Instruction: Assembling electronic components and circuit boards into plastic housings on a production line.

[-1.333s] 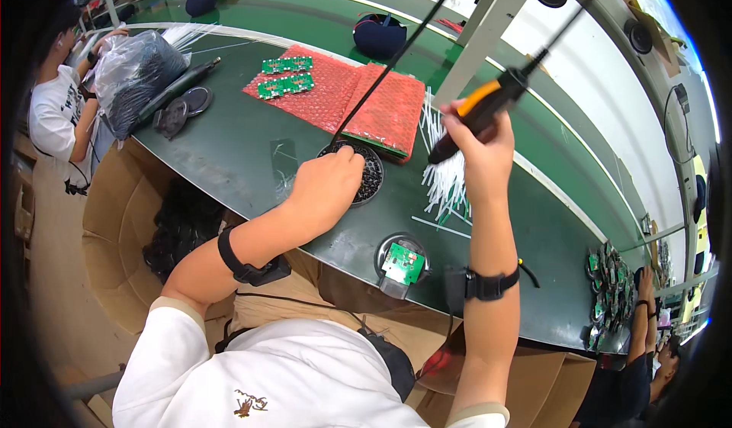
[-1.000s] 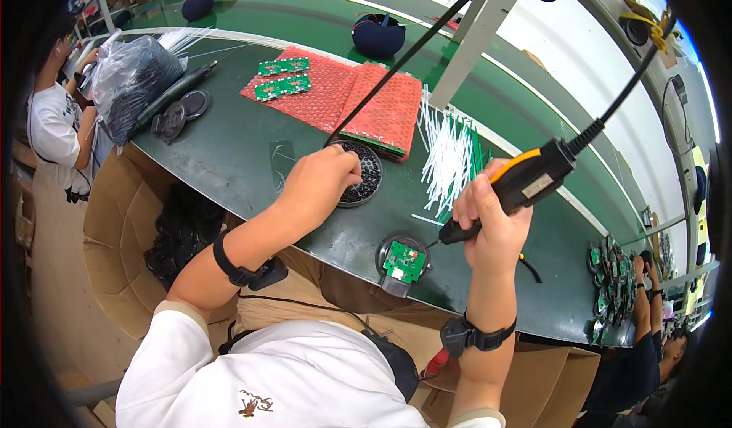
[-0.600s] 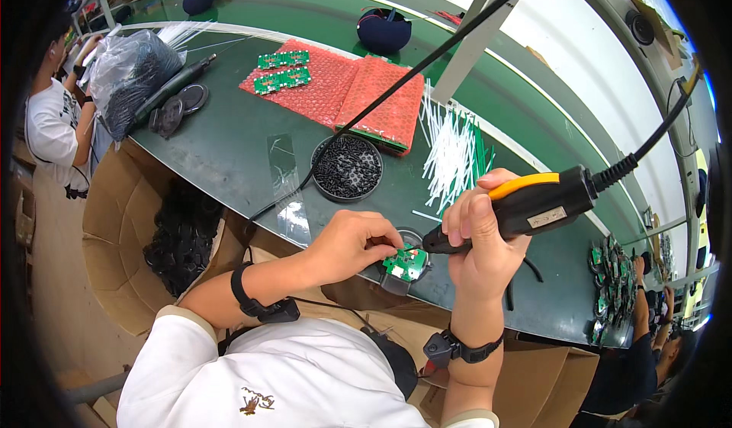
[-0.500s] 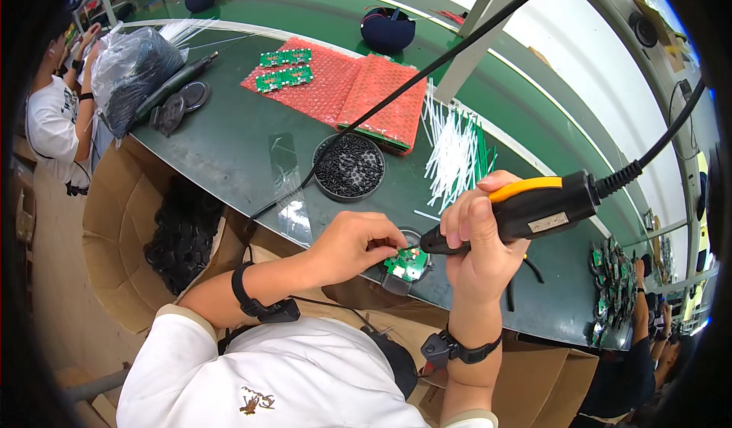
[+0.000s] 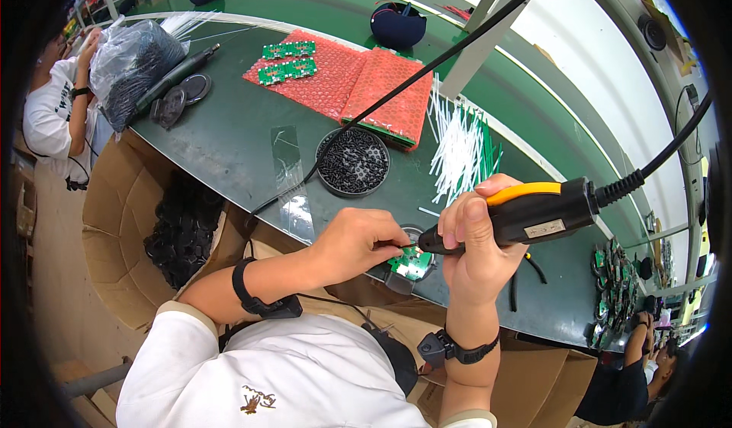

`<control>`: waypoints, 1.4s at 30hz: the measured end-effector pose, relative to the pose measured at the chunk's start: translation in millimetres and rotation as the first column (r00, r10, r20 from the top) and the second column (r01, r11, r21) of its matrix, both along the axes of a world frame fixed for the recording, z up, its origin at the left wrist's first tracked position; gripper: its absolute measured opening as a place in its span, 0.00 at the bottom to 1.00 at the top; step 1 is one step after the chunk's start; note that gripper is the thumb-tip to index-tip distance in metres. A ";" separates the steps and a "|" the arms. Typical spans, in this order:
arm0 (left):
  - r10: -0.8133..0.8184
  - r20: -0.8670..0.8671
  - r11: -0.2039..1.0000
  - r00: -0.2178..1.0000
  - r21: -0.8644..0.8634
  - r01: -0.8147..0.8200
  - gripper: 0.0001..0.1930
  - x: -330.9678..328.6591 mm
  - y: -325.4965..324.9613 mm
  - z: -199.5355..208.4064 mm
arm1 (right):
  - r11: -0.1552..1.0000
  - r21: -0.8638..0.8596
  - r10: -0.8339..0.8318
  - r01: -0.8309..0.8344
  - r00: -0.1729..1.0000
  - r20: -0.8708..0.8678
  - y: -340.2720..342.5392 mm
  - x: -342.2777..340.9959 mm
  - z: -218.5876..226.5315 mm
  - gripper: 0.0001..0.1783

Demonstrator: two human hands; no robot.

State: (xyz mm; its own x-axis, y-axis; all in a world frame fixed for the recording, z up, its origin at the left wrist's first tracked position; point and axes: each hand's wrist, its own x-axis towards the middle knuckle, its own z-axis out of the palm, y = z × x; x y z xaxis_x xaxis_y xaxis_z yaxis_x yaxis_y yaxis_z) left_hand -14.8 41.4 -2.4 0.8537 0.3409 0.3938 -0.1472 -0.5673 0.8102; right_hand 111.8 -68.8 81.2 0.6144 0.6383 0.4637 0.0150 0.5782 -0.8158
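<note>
My right hand (image 5: 482, 233) is wrapped round a black electric screwdriver (image 5: 543, 213) with a yellow lever, its nose pointing left. Below that nose lies a small green circuit board (image 5: 412, 265), seated in a round black housing (image 5: 399, 283) at the near table edge. My left hand (image 5: 352, 243) is closed in a pinch at the screwdriver's thin bit, above the board's left side. Whatever those fingertips hold is too small to make out. Beyond the hands, a round dish (image 5: 353, 195) holds many small black screws (image 5: 352, 159).
Red bubble wrap (image 5: 335, 77) carries green boards (image 5: 287, 71). White strips (image 5: 457, 153) lie at its right. The screwdriver's black cable (image 5: 648, 167) rises right; another cable (image 5: 427, 69) crosses the table. A carton (image 5: 114, 252) of black parts stands left. Other people work at both sides.
The view has shifted slightly. The screwdriver's nose has drawn back a little from the board, and its bit now shows at my left fingertips. Both hands keep their grips.
</note>
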 end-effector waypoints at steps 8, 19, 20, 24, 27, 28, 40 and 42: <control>-0.001 0.024 1.000 1.000 0.009 0.001 0.11 1.1 0.7 3.1 | 0.996 0.084 0.025 -0.020 0.998 -0.059 -2.9 1.1 3.1 0.16; 0.024 0.047 1.000 0.999 0.012 -0.025 0.12 4.8 -1.5 1.0 | 0.998 -0.049 -0.045 0.050 0.995 0.093 -2.7 -3.6 2.7 0.15; 0.028 0.053 1.000 0.998 0.008 -0.029 0.12 6.3 -1.6 0.7 | 0.997 -0.057 -0.050 0.055 0.995 0.091 -2.3 -3.6 2.3 0.14; 0.034 0.047 0.999 0.998 0.024 -0.035 0.14 10.9 -2.7 0.0 | 0.988 -0.087 -0.114 0.125 0.987 0.117 1.1 -3.0 -2.4 0.14; 0.033 0.000 0.999 0.999 -0.008 -0.033 0.17 11.6 -3.2 -0.8 | 0.985 -0.087 -0.137 0.149 0.982 0.127 4.5 -1.0 -8.2 0.13; 0.022 -0.039 0.999 0.999 -0.034 -0.023 0.18 11.6 -3.1 -1.2 | 0.988 -0.071 -0.133 0.139 0.988 0.076 5.1 -0.2 -10.1 0.14; -0.015 -0.074 0.999 0.997 -0.041 0.012 0.18 12.8 0.6 -3.2 | 0.977 -0.111 -0.171 0.180 0.981 0.088 8.0 5.1 -21.1 0.16; -0.010 -0.065 0.998 0.998 -0.058 0.006 0.18 12.6 0.4 -2.8 | 0.975 -0.113 -0.180 0.193 0.977 0.115 9.0 4.9 -22.2 0.16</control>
